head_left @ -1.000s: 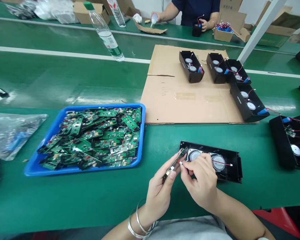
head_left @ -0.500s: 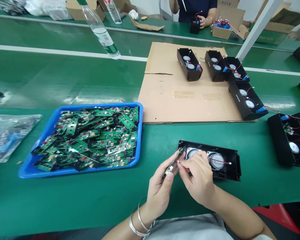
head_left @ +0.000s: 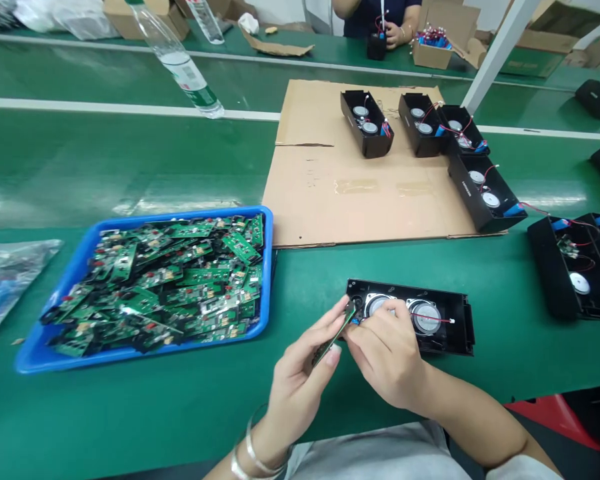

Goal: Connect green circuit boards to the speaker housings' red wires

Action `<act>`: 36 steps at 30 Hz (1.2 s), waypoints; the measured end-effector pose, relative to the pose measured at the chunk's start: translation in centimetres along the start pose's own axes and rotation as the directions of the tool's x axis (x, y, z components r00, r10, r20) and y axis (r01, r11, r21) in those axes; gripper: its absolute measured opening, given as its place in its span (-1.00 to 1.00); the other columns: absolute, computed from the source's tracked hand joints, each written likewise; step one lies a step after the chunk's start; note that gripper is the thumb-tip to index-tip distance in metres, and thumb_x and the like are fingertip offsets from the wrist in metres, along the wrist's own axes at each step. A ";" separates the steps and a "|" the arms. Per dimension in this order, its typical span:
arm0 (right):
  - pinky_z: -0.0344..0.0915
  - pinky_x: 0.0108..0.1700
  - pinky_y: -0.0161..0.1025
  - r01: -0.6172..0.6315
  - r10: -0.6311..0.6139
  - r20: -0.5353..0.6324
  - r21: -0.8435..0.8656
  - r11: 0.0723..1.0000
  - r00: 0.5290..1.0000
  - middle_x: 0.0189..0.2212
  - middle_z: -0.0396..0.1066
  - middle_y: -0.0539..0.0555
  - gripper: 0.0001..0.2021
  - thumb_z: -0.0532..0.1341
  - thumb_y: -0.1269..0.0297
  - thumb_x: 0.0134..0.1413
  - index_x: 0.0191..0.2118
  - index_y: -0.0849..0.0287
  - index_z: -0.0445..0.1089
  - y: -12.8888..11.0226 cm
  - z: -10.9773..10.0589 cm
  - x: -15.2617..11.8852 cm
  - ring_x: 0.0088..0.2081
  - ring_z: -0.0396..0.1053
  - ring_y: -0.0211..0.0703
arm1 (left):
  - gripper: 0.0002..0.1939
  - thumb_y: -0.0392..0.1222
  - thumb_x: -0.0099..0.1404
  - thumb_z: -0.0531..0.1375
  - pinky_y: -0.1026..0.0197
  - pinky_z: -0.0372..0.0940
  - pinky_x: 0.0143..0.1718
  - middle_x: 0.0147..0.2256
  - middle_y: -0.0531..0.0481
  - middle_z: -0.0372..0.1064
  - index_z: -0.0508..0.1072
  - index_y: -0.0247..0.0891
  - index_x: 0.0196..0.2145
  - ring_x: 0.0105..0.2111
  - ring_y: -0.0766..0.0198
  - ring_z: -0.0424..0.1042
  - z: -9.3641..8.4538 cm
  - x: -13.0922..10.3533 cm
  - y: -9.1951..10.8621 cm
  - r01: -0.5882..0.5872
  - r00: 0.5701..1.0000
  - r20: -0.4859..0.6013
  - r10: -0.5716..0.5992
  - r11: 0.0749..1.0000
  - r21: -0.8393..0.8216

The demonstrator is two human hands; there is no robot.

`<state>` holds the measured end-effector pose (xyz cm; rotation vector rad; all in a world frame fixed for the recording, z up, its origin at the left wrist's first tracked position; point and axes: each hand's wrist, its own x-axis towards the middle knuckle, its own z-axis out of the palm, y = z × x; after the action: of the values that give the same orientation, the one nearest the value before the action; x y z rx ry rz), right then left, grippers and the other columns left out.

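Note:
My left hand (head_left: 300, 373) holds a small green circuit board (head_left: 336, 337) edge-on, tilted up toward the right. My right hand (head_left: 385, 357) pinches something small at the board's upper end; whether it is a wire plug I cannot tell. Just behind both hands lies a black speaker housing (head_left: 455, 327) with two round speakers and a red wire across the right one. A blue tray (head_left: 45, 350) heaped with several green circuit boards sits to the left of my hands.
A cardboard sheet (head_left: 330, 193) carries several black speaker housings (head_left: 366, 123) at its back and right. More housings (head_left: 563, 277) lie at the right edge. A plastic bottle (head_left: 177, 63) lies behind; a plastic bag (head_left: 5, 280) at far left. Another person's hand (head_left: 393, 33) works across the belt.
The view has drifted, so everything sits slightly further left and lower. My hands have stayed together on the board, with the right fingers closing tighter over its upper end.

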<state>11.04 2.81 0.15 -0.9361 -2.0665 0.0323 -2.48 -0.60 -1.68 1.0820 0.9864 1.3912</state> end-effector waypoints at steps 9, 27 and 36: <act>0.31 -0.21 -0.25 -0.301 0.300 0.283 -0.039 0.953 0.911 -0.29 0.48 0.08 -0.80 0.00 0.39 0.30 -0.20 0.23 0.37 4.3 -6.3 -0.5 -0.27 0.40 -0.20 | -0.53 -0.22 0.02 0.39 0.26 0.45 -0.35 -0.33 -0.05 0.55 0.47 -0.11 -0.06 -0.30 0.11 0.56 -2.7 0.9 2.4 0.494 0.869 0.023 -0.493 0.869 -0.022; 0.24 -0.36 -0.30 -0.450 0.404 0.278 0.125 0.884 0.871 -0.42 0.37 0.03 -0.91 0.12 0.51 0.18 -0.30 0.21 0.32 4.5 -3.9 -2.5 -0.37 0.24 -0.22 | -0.77 -0.17 0.06 0.33 0.31 0.43 -0.51 -0.34 -0.01 0.57 0.58 -0.10 -0.25 -0.49 0.20 0.51 1.0 1.9 1.9 0.172 0.969 0.075 -0.236 0.859 0.482; 0.21 -0.36 -0.25 -0.365 0.301 0.355 0.128 0.922 0.885 -0.46 0.33 0.05 -0.82 0.03 0.45 0.25 -0.35 0.23 0.33 4.4 -3.8 -3.9 -0.40 0.20 -0.21 | -0.73 -0.29 0.11 0.30 0.24 0.48 -0.37 -0.29 0.05 0.58 0.56 -0.08 -0.19 -0.35 0.09 0.58 3.7 1.9 0.3 0.215 0.972 0.003 -0.234 0.900 0.379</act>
<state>17.77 2.43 -1.57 -1.2204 -2.1250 0.6010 0.96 1.29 -0.32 1.2300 1.3353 1.0040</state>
